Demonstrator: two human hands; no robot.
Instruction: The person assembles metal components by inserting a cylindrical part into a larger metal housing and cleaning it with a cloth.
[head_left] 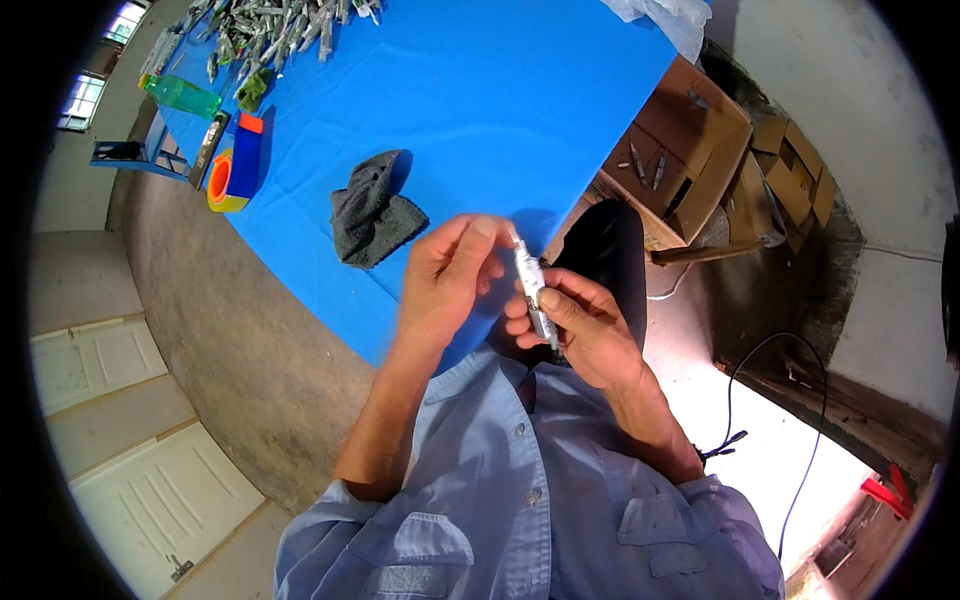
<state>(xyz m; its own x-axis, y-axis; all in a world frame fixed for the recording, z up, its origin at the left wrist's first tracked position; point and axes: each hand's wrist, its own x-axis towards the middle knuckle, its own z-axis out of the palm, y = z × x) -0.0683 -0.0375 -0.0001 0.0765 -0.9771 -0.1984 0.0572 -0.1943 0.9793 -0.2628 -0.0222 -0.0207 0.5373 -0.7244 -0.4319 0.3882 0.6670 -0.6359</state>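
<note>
My right hand [590, 325] grips a slim pen-shaped thing [530, 280], white and grey with a narrow tip; its exact kind is not clear. The thumb presses on its lower half, and the fingers curl behind it. At its upper tip is my left hand [450, 270], thumb and forefinger pinched together there, slightly blurred. Both hands are just above the near edge of the blue-covered table [450, 110], close to my lap. A crumpled dark grey cloth [372, 215] lies on the table left of my left hand.
At the far left, a heap of similar slim things [275, 35] lies near a green bottle [182, 96] and a wide tape roll [235, 170]. An open cardboard box [700, 150] on the right holds a few slim pieces. A black cable [825, 400] loops at the lower right.
</note>
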